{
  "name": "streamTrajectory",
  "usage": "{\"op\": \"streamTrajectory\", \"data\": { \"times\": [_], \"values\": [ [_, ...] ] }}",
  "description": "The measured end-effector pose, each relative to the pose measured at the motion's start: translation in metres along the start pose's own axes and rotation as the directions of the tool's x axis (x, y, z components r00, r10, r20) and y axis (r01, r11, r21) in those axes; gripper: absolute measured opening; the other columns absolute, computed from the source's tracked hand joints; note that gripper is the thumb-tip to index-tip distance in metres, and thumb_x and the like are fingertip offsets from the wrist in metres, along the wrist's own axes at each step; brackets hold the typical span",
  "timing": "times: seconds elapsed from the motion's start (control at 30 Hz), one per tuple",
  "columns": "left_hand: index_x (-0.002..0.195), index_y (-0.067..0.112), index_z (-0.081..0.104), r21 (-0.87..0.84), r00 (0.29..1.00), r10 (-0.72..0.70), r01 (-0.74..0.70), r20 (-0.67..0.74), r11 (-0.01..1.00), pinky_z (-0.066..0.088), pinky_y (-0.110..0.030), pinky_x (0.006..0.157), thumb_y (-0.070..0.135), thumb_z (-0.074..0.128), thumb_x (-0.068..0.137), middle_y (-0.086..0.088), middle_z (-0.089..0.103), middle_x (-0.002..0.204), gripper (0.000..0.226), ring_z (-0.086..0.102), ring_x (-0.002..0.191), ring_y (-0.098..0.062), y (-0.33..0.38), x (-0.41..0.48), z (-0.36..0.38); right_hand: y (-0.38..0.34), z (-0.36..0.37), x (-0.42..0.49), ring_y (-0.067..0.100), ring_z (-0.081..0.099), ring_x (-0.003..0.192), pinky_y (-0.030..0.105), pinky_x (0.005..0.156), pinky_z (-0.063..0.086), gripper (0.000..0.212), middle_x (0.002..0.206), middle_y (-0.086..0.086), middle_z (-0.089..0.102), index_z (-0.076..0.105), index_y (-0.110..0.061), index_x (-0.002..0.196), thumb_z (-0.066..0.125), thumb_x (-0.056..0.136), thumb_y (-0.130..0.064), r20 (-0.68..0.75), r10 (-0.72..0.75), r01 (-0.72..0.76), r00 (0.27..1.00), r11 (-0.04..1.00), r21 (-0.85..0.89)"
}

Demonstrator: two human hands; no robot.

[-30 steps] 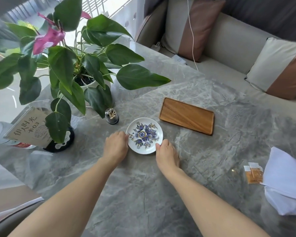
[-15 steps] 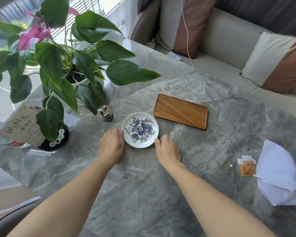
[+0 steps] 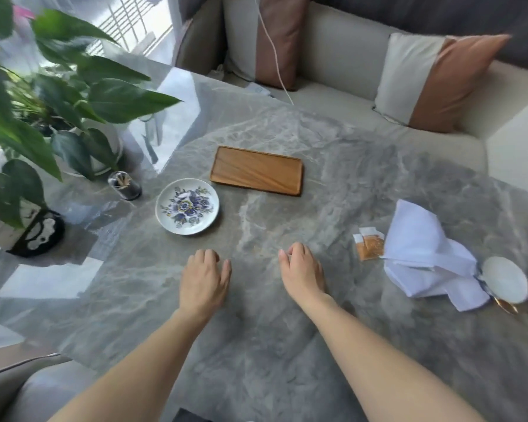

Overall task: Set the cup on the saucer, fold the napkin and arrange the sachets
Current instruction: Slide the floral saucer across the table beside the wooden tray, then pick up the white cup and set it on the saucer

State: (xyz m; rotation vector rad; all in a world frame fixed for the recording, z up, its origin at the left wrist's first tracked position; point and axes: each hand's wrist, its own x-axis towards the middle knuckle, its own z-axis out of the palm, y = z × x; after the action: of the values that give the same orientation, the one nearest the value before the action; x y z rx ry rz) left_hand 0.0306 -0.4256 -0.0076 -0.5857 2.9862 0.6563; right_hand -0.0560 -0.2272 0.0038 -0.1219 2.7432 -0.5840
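A white saucer with a blue flower pattern lies on the grey marble table, left of centre. My left hand and my right hand hover low over the table nearer to me than the saucer, both empty with fingers loosely curled. Two orange sachets lie to the right. A crumpled white napkin sits beside them. The white cup stands at the far right, partly hidden by the napkin, with a gold handle showing.
A wooden tray lies behind the saucer. A small toothpick holder and a potted plant stand at the left, with a black stand under the leaves. A sofa with cushions lines the far edge.
Both hands have let go of the saucer and drawn back toward me and to the right. The view has swung right, bringing the cup into sight.
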Motion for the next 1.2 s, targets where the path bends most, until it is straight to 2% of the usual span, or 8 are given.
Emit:
{"op": "streamTrajectory", "data": {
  "times": [0.27,0.5,0.6,0.73,0.9,1.03,1.13,1.2],
  "values": [
    [0.101,0.008,0.061,0.051,0.995,0.064,-0.068,0.081,0.996,0.046,-0.048,0.079,0.035,0.071,0.089,-0.016,0.058,0.102,0.031,0.056,0.095,-0.039,0.121,-0.067,0.063,0.145,-0.052,-0.060,0.032,0.060,0.103,0.040,0.082,0.046,0.032,0.109,0.011,0.063,0.054,-0.013,0.103,0.042,0.102,-0.043,-0.098,0.131,-0.132,0.987,0.991,-0.012],
    [0.125,0.007,0.055,0.021,0.973,0.181,-0.186,0.144,0.982,0.038,-0.048,0.105,0.045,0.058,0.094,-0.017,0.053,0.136,0.049,0.047,0.128,-0.037,0.218,-0.103,0.118,0.265,-0.095,-0.101,0.036,0.063,0.098,0.041,0.078,0.051,0.032,0.105,0.015,0.065,0.053,-0.011,0.102,0.044,0.102,-0.042,-0.185,0.258,-0.263,0.948,0.965,0.001],
    [0.151,0.004,0.033,0.020,0.969,0.156,-0.163,0.189,0.986,0.016,-0.044,0.122,0.053,0.048,0.098,-0.018,0.028,0.162,0.074,0.020,0.153,-0.032,0.248,-0.110,0.142,0.306,-0.112,-0.108,0.037,0.063,0.096,0.042,0.078,0.051,0.034,0.103,0.016,0.065,0.055,-0.009,0.099,0.045,0.102,-0.042,-0.221,0.308,-0.301,0.925,0.951,0.068],
    [0.160,0.005,0.003,0.099,0.973,0.116,-0.138,0.199,0.986,-0.002,-0.043,0.126,0.061,0.030,0.099,-0.013,-0.001,0.170,0.088,-0.009,0.156,-0.024,0.256,-0.113,0.173,0.355,-0.136,-0.108,0.038,0.062,0.096,0.042,0.078,0.050,0.034,0.103,0.018,0.065,0.056,-0.006,0.099,0.048,0.102,-0.039,-0.291,0.396,-0.361,0.871,0.917,0.168],
    [0.160,0.003,0.007,0.213,0.986,0.129,-0.148,0.104,0.966,-0.001,-0.043,0.126,0.064,0.021,0.098,-0.014,0.005,0.169,0.088,-0.004,0.157,-0.024,0.249,-0.116,0.193,0.402,-0.159,-0.091,0.036,0.057,0.100,0.036,0.076,0.042,0.035,0.106,0.018,0.060,0.052,-0.003,0.100,0.049,0.101,-0.038,-0.364,0.511,-0.380,0.779,0.846,0.374],
    [0.160,0.004,0.006,0.262,0.988,0.119,-0.142,0.102,0.954,-0.005,-0.042,0.125,0.066,0.018,0.098,-0.013,0.004,0.170,0.087,-0.006,0.157,-0.023,0.247,-0.115,0.198,0.426,-0.168,-0.067,0.038,0.056,0.111,0.046,0.092,0.048,0.053,0.116,0.022,0.060,0.054,0.002,0.110,0.045,0.099,-0.050,-0.285,0.608,-0.443,0.741,0.761,0.473],
    [0.160,0.005,0.004,0.280,0.989,0.111,-0.136,0.103,0.950,-0.008,-0.041,0.125,0.066,0.015,0.098,-0.011,0.001,0.170,0.087,-0.010,0.156,-0.022,0.247,-0.115,0.198,0.433,-0.171,-0.050,0.037,0.064,0.091,0.046,0.082,0.051,0.064,0.097,0.021,0.068,0.060,-0.004,0.091,0.039,0.094,-0.065,-0.150,0.648,-0.479,0.746,0.680,0.555],
    [0.160,0.006,0.003,0.285,0.989,0.108,-0.132,0.098,0.949,-0.009,-0.041,0.125,0.066,0.014,0.099,-0.010,0.001,0.170,0.087,-0.011,0.156,-0.021,0.248,-0.114,0.198,0.433,-0.174,-0.042,0.029,0.061,0.067,0.040,0.062,0.050,0.061,0.082,0.014,0.068,0.061,-0.013,0.084,0.039,0.091,-0.069,-0.045,0.659,-0.480,0.751,0.591,0.648]
  ]
}}
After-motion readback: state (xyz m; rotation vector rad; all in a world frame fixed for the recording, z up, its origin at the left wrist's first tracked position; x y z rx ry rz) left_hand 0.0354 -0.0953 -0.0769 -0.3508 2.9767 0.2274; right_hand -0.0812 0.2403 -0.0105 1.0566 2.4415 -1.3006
